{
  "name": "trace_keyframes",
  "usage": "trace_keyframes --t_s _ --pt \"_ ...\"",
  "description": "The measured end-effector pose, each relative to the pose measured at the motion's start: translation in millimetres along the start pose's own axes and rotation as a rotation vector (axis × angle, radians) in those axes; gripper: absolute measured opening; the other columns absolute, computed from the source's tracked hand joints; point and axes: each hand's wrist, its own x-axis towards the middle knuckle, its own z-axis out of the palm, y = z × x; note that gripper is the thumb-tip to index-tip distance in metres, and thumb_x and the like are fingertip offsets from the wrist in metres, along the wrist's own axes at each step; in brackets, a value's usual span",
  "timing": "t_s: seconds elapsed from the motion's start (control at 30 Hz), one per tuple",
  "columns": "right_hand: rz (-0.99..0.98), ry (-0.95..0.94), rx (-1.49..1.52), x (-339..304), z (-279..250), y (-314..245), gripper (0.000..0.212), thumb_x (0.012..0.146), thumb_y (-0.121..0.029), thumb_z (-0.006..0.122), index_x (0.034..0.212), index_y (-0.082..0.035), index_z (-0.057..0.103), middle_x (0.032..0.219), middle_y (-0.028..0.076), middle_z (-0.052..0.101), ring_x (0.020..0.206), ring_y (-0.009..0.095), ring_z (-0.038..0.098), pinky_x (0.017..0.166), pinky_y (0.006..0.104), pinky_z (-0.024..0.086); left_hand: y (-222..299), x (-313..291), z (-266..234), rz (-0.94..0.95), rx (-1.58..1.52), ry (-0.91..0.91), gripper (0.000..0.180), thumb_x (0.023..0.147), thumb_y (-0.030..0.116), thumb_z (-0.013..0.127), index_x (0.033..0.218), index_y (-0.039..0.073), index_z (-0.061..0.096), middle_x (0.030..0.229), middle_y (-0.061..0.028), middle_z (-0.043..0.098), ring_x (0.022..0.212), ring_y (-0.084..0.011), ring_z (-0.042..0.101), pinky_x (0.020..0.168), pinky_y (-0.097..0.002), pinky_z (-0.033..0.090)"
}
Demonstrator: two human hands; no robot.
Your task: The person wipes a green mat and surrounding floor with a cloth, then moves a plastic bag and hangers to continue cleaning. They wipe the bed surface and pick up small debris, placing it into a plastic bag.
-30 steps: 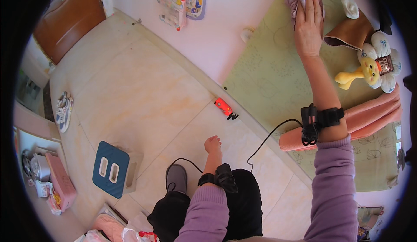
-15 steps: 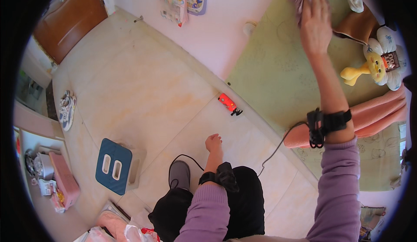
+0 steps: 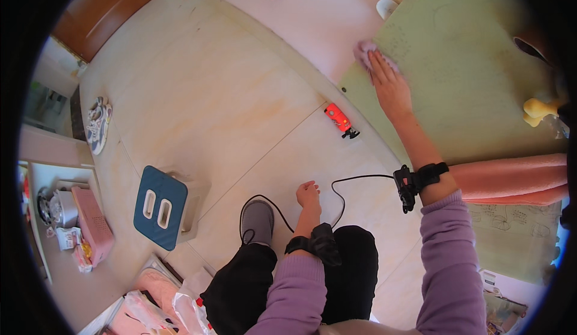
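My right hand lies with outstretched fingers on a crumpled light purple cloth, pressing it against the green tabletop by the edge nearest the wall. Below and to the left, my left hand hangs above the floor, its fingers loosely bent with nothing visible in them. Both forearms wear black strapped devices, and a black cable runs between them.
A coral towel lies across the tabletop's right part, near a yellow plush toy. On the floor are a red cylindrical object, a stool with a blue top and a pair of sneakers. A pink basket stands on a shelf at left.
My right hand has drawn the cloth from the tabletop's far part nearer and leftward, to the edge by the wall. My left hand has shifted slightly right in the picture. The view has also shifted.
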Motion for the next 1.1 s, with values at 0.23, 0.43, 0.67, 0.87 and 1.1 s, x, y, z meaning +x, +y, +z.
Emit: trace_keyframes --t_s 0.23,0.43,0.67,0.87,1.1 --pt "-0.087 -0.213 0.459 -135 92 -66 0.055 0.085 -0.015 0.057 0.138 -0.005 0.045 0.150 0.000 0.037 0.135 0.014 0.035 0.108 0.0292 0.033 1 -8 -3 -0.031 -0.028 -0.039 0.019 0.088 0.001 0.048 0.098 -0.001 0.064 0.090 -0.0119 0.065 0.079 -0.0173 0.064 0.066 -0.0278 0.054" --pt "-0.179 -0.176 0.433 -181 99 -59 0.051 0.086 -0.018 0.057 0.135 -0.003 0.049 0.145 0.003 0.042 0.136 0.017 0.035 0.110 0.0301 0.032 9 -4 -9 -0.033 -0.068 -0.006 0.019 0.088 0.002 0.048 0.098 -0.001 0.064 0.090 -0.0107 0.066 0.077 -0.0170 0.063 0.066 -0.0277 0.054" --pt "-0.165 -0.128 0.106 -27 76 -71 0.047 0.089 -0.016 0.052 0.135 -0.007 0.049 0.148 0.000 0.039 0.138 0.017 0.033 0.110 0.0319 0.032 7 0 -14 -0.032 -0.138 -0.023 0.019 0.089 0.004 0.049 0.100 0.001 0.064 0.089 -0.0094 0.066 0.069 -0.0148 0.062 0.058 -0.0251 0.049" --pt "-0.099 -0.170 0.258 -35 88 -80 0.050 0.088 -0.018 0.054 0.137 -0.008 0.048 0.149 0.000 0.038 0.137 0.014 0.033 0.109 0.0309 0.033 0 -7 -14 -0.065 -0.133 -0.018 0.019 0.089 0.004 0.048 0.101 0.002 0.063 0.087 -0.0083 0.065 0.063 -0.0138 0.060 0.053 -0.0241 0.045" --pt "-0.130 -0.257 0.317 -239 86 -44 0.053 0.086 -0.014 0.055 0.138 -0.009 0.047 0.146 -0.001 0.042 0.129 0.015 0.042 0.104 0.0303 0.039 4 -8 -11 -0.094 -0.090 -0.107 0.021 0.090 0.007 0.047 0.106 0.006 0.061 0.094 -0.0071 0.064 0.071 -0.0151 0.061 0.055 -0.0230 0.046"
